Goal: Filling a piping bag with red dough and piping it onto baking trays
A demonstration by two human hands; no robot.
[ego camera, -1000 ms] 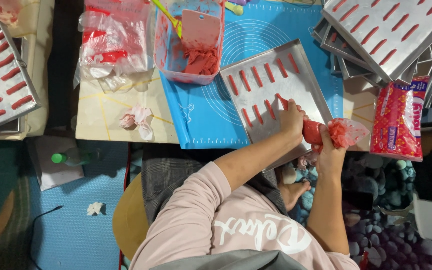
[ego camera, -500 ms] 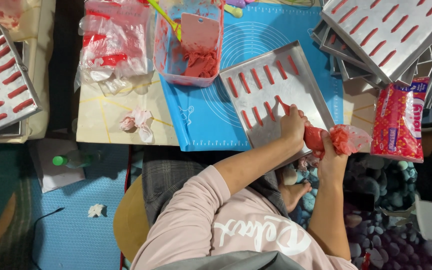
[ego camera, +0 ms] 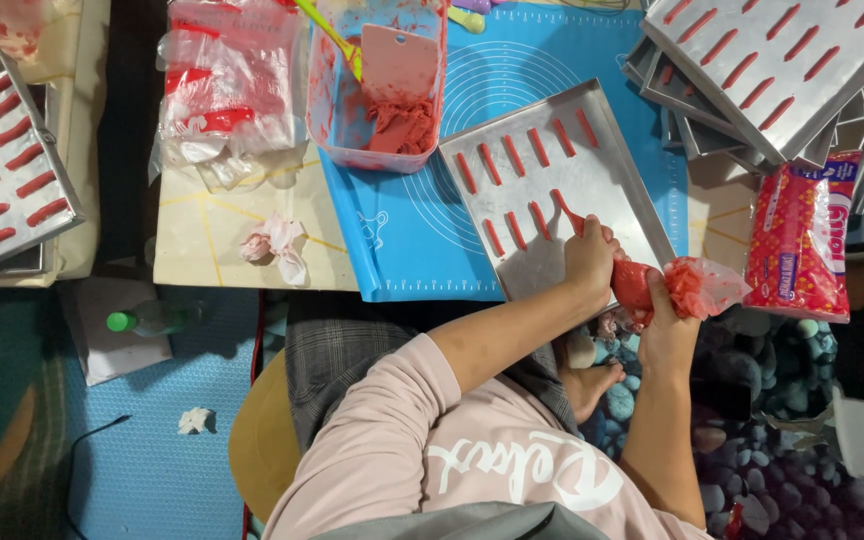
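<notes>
Since a second ago my left hand [ego camera: 590, 262] walked the piping bag [ego camera: 642, 285] tip along the tray [ego camera: 562, 190], right hand [ego camera: 668, 330] clenched on its twisted top; front row growing.

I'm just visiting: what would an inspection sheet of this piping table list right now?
Surface: blue mat on a pale table.
Job's things: metal tray with red strips; red piping bag.
Clutter: pink tub of red paste, plastic bags, crumpled tissue, stacked trays, red packet.
Hands: left hand guides the bag's tip; right hand squeezes its top.
Cables: one dark cord on the floor.
Surroundings: green-capped bottle, pebble floor.
</notes>
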